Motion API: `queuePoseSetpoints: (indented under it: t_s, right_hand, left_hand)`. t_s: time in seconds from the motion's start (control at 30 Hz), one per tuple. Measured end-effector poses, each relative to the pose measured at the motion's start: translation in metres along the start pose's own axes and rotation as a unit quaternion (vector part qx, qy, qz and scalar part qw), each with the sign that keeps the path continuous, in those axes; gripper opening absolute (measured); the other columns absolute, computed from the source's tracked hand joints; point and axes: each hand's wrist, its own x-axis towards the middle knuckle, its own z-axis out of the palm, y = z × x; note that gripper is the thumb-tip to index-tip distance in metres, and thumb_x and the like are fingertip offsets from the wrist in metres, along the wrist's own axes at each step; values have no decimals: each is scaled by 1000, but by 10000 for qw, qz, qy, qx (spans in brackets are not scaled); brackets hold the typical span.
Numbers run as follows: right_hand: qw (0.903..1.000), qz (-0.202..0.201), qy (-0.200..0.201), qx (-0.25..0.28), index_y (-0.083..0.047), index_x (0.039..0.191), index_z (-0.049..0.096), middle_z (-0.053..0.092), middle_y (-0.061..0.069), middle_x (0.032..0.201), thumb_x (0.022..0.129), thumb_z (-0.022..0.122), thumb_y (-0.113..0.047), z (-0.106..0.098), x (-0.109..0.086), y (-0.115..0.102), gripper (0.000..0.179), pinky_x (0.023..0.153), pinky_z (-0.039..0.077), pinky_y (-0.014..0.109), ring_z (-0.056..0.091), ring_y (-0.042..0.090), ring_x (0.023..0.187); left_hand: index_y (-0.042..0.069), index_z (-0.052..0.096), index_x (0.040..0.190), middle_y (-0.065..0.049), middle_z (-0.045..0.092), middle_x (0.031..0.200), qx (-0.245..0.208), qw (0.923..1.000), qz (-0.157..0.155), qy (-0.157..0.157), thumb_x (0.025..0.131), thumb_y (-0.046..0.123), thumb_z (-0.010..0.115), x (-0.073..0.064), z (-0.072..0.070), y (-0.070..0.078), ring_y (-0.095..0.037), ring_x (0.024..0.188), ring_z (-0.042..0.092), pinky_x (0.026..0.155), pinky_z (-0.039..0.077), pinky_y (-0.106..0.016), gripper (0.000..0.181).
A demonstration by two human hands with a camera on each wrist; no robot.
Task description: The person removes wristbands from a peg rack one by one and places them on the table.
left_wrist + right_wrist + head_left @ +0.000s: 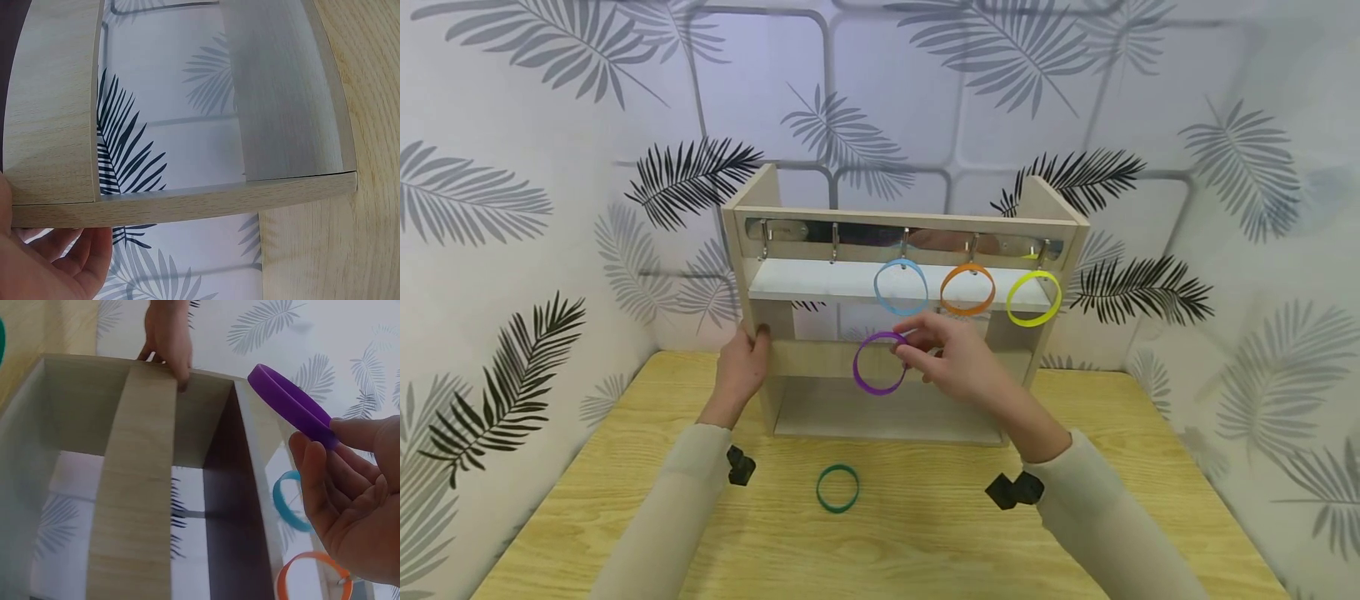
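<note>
Between thumb and fingers, my right hand [951, 354] pinches a purple wristband [857, 379] by its edge, in front of the small wooden shelf [805, 358]. In the right wrist view the purple band stands out past the fingertips. My left hand [743, 367] grips the shelf's left side panel, thumb on the front and fingers behind, as the left wrist view shows. Light blue [877, 287], orange [967, 312] and yellow [1033, 322] wristbands hang from the middle and right hooks of the rail. The two left hooks [835, 242] carry nothing. A green wristband [838, 509] lies on the table.
The shelf stands on a wood-grain table [925, 533], near a wall [887, 100] with a leaf pattern. A metal hook rail [868, 236] runs along the shelf's upper front, above a white board [820, 279].
</note>
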Motion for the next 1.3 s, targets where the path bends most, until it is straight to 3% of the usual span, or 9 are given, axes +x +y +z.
queuePoseSetpoints:
  t_s: [0.17,0.4,0.73,1.1,1.3]
  right_hand:
    - [9998,171,-118,19,-3,110,63,70,4,91,90,65,-12,0,-12,19,22,58,52,30,65,16,77]
    - [9983,469,-350,-7,-3,109,65,70,3,91,90,65,-14,3,-27,43,21,62,53,32,63,14,76]
    - [9954,626,-669,297,-1,106,64,68,4,89,91,64,-13,11,-44,76,19,60,52,36,61,16,73]
    - [9917,819,-984,142,-5,99,65,63,3,84,91,62,-12,29,-60,114,11,53,50,30,59,16,64]
    - [9882,848,-1221,382,-2,97,64,63,4,81,91,63,-10,41,-67,135,10,54,52,37,64,26,69]
  left_hand:
    - [-2,46,129,-32,57,114,24,9998,192,96,99,41,31,-2,-1,3,-44,94,59,75,46,-55,54]
    - [0,44,134,-29,57,119,32,10000,2,-69,101,37,31,-1,-2,2,-42,101,58,80,45,-54,51]
    - [0,44,133,-29,57,118,38,9999,-47,-89,101,38,32,-2,-3,4,-42,101,58,81,44,-54,51]
    - [1,45,133,-28,58,117,36,10000,-69,-54,101,38,32,-2,-2,4,-40,98,59,79,45,-54,51]
    - [1,45,132,-28,59,114,35,10000,-51,-56,100,38,32,-1,-2,4,-40,94,59,77,45,-53,51]
